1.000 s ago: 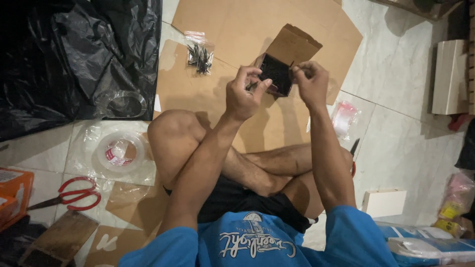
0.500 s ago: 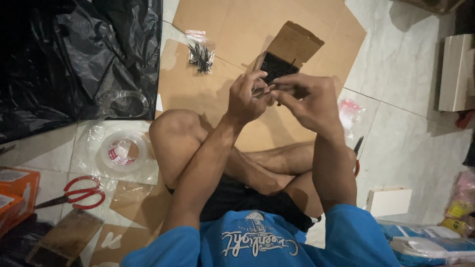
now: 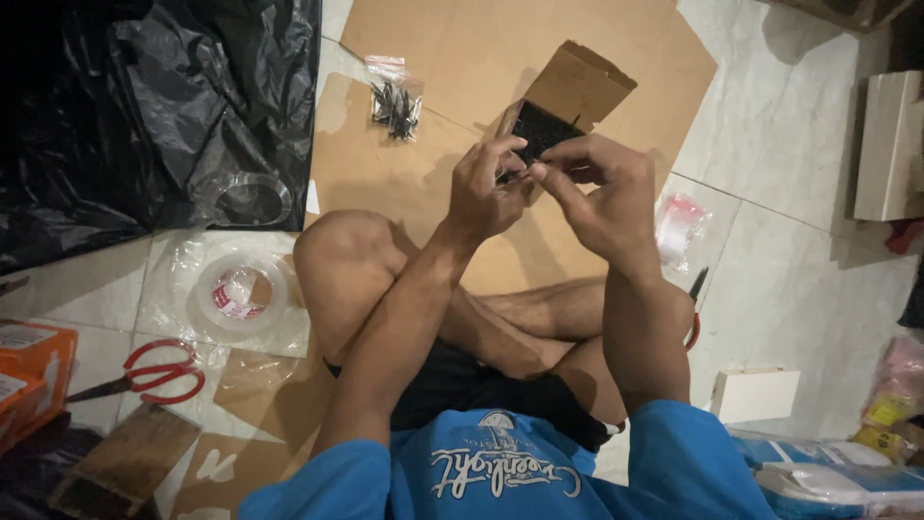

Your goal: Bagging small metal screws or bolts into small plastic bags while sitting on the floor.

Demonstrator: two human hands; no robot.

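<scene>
Cardboard box (image 3: 568,96), flap tilted up-right, both hands gripping

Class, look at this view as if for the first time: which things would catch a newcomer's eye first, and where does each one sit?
The eye goes first to the left hand and right hand, raised together at the centre around a small black item in an open cardboard box. Next comes the crumpled black plastic sheet filling the upper left. Then the red-handled scissors on the floor at lower left, below a roll of clear tape.
</scene>
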